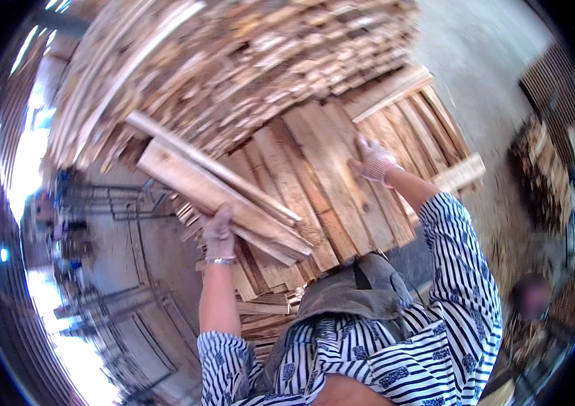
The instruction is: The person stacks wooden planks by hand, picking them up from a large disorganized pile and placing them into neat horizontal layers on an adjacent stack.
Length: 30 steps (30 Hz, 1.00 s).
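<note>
While my left hand grips one wide plank by its near edge, one narrow strip lies alongside | both slant across the left of one board pile | my right hand, fingers parted and empty, is over its boards, contact unclear | one larger stack rises beyond
</note>
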Tool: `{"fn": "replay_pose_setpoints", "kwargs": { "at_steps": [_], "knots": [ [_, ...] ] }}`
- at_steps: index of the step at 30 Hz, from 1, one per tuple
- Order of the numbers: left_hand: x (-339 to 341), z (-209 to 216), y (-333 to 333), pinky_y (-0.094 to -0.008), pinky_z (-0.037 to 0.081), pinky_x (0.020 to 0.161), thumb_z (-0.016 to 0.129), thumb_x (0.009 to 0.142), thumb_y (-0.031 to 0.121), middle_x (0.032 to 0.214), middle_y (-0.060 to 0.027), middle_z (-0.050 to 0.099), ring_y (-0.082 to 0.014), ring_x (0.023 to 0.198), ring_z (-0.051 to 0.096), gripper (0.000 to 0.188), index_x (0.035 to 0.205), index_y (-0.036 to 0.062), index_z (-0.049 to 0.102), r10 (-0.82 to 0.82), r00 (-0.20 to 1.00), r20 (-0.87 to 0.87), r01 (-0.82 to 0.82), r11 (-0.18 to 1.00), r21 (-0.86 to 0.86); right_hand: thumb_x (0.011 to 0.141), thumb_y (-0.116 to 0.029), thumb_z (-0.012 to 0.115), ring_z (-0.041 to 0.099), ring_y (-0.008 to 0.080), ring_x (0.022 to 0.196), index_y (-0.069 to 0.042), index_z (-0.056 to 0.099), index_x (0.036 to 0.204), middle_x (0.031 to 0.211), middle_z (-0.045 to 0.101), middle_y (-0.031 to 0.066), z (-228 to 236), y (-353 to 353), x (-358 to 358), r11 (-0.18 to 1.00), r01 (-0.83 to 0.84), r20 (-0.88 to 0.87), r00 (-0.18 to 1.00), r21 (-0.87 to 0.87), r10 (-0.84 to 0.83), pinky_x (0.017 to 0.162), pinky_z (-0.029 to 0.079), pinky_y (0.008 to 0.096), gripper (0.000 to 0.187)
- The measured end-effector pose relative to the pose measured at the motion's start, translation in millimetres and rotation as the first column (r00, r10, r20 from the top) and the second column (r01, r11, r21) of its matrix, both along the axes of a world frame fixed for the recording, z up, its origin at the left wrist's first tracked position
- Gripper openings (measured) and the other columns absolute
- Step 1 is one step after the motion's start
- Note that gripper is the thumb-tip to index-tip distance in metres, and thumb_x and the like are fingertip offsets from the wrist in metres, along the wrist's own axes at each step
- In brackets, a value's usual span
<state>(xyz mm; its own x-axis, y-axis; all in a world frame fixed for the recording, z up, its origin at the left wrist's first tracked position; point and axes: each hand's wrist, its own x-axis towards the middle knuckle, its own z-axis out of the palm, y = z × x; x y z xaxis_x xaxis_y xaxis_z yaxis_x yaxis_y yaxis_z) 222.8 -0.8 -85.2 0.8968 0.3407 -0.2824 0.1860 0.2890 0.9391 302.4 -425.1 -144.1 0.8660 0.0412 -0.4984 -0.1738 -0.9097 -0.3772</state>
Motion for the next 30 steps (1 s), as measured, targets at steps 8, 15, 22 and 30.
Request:
{"fn": "replay_pose_setpoints", "kwargs": {
  "at_steps": [8,15,22,30],
  "knots": [
    [20.0,-8.7,-7.4,-0.0414,0.052,0.102,0.085,0.063,0.003,0.139,-0.0103,0.048,-0.0264,0.125,0.053,0.116,0.156,0.0144,0.018,-0.046,0.971,0.236,0.043,0.999,0.018,0.099,-0.034,0.059,0.031,0.0339,0.147,0.001,0.021,0.156,0.157,0.032,0.0253,87.0,226.4,30.7,0.471,-0.170,0.227,0.972,0.866,-0.067,0.120,0.029,0.0366,0.077],
    [11.2,6.5,-9.9,-0.0390,0.051,0.105,0.083,0.067,-0.003,0.142,-0.0099,0.049,-0.0258,0.127,0.054,0.114,0.158,0.0178,0.018,-0.068,0.970,0.232,0.069,0.998,0.003,0.101,-0.054,0.045,0.050,0.0386,0.134,-0.006,0.039,0.150,0.138,0.055,0.0280,91.4,257.0,23.8,0.481,-0.236,0.322,0.941,0.844,-0.103,0.110,0.040,0.0387,0.069],
    [-0.2,14.0,-3.9,-0.0399,0.047,0.107,0.087,0.064,0.011,0.140,-0.0061,0.052,-0.0250,0.127,0.052,0.110,0.156,0.0145,0.027,-0.151,0.980,0.131,0.165,0.981,-0.106,0.095,-0.049,0.061,0.055,0.0342,0.130,0.001,0.032,0.152,0.138,0.055,0.0288,81.3,244.0,29.1,0.534,-0.183,0.305,0.941,0.826,-0.149,0.107,0.044,0.0380,0.081],
    [6.4,15.0,11.3,-0.0390,0.051,0.104,0.090,0.057,0.011,0.133,-0.0066,0.058,-0.0234,0.119,0.060,0.106,0.149,0.0116,0.037,-0.135,0.972,0.191,0.161,0.979,-0.127,0.095,-0.056,0.063,0.055,0.0169,0.122,0.002,0.061,0.133,0.130,0.064,0.0114,57.3,276.6,47.8,0.243,-0.007,-0.064,0.957,0.970,0.283,0.107,0.041,0.0303,0.069]
  ]
}}
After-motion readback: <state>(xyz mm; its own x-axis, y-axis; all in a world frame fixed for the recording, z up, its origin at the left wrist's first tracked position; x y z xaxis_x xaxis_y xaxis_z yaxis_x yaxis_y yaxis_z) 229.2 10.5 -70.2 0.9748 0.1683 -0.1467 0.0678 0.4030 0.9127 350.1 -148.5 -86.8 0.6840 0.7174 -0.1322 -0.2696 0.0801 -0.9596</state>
